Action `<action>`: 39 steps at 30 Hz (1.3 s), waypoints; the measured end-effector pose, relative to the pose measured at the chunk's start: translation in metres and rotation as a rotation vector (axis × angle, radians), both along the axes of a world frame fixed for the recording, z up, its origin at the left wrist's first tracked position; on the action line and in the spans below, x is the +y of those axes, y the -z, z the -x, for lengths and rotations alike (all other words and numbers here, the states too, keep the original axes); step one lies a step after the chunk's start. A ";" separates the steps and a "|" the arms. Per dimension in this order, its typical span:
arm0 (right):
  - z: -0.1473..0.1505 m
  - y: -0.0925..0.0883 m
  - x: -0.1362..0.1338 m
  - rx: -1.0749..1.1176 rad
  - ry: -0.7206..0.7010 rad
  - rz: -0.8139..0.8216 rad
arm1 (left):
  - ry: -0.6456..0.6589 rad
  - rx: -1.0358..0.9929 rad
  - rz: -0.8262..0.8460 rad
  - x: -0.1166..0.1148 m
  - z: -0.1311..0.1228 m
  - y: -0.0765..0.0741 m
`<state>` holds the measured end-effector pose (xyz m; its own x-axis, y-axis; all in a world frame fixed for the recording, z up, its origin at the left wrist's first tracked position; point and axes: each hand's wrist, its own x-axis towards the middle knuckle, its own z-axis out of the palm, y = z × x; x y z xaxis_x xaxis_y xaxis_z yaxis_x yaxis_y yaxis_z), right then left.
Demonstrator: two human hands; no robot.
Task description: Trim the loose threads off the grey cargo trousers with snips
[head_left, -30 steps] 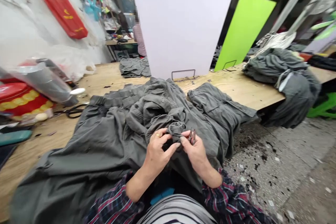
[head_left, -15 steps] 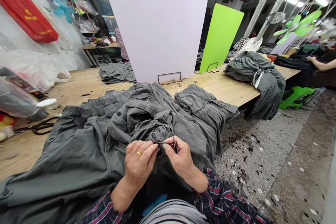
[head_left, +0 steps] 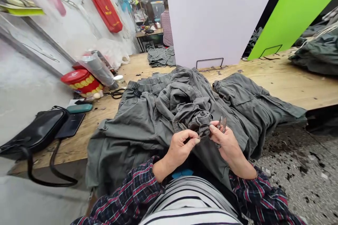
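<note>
Cloth (head_left: 202, 119) lay bunched up on the gray pants (head_left: 126, 123) at the front of the wooden table (head_left: 287, 84). It looked soft, floppy and hard to break, but the whole heap seemed heavy. The left hand (head_left: 182, 146) pinched its edge, the best spot; the right hand (head_left: 227, 144) pinched there too, holding snips (head_left: 222, 123).

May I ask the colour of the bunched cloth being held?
The bunched cloth is dark grey, best seen in the head view.

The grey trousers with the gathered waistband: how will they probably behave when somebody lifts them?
The grey trousers would likely sag and flop, judging by their soft folds. They might slip down, since cloth hangs over the table edge.
</note>
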<state>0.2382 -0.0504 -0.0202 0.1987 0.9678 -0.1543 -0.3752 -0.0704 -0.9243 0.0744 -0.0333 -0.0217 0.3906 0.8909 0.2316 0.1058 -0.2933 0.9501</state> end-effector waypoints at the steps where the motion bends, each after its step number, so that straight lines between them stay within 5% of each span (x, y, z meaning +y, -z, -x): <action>1: 0.000 0.000 -0.001 -0.004 -0.003 0.003 | -0.010 -0.038 0.105 -0.002 0.000 0.001; 6: 0.003 0.007 -0.006 -0.203 0.015 -0.041 | 0.009 -0.056 0.308 0.004 -0.004 0.000; 13: 0.009 -0.005 -0.013 -0.644 0.047 -0.199 | -0.014 0.140 0.127 0.009 -0.011 -0.002; 18: 0.006 -0.018 0.002 -0.775 0.083 -0.271 | -0.039 0.228 -0.070 0.018 -0.001 -0.017; 22: 0.005 -0.013 0.017 -0.698 0.069 -0.286 | -0.007 0.166 -0.123 0.031 0.007 -0.031; 31: 0.020 -0.004 0.000 -0.603 0.070 -0.237 | 0.190 -0.219 0.411 0.040 0.005 -0.033; 36: 0.013 -0.008 0.001 -0.095 -0.176 -0.047 | 0.233 -0.381 0.656 0.034 0.004 -0.029; 39: 0.011 -0.006 0.006 0.052 -0.166 0.009 | 0.152 -0.371 0.630 0.029 0.000 -0.021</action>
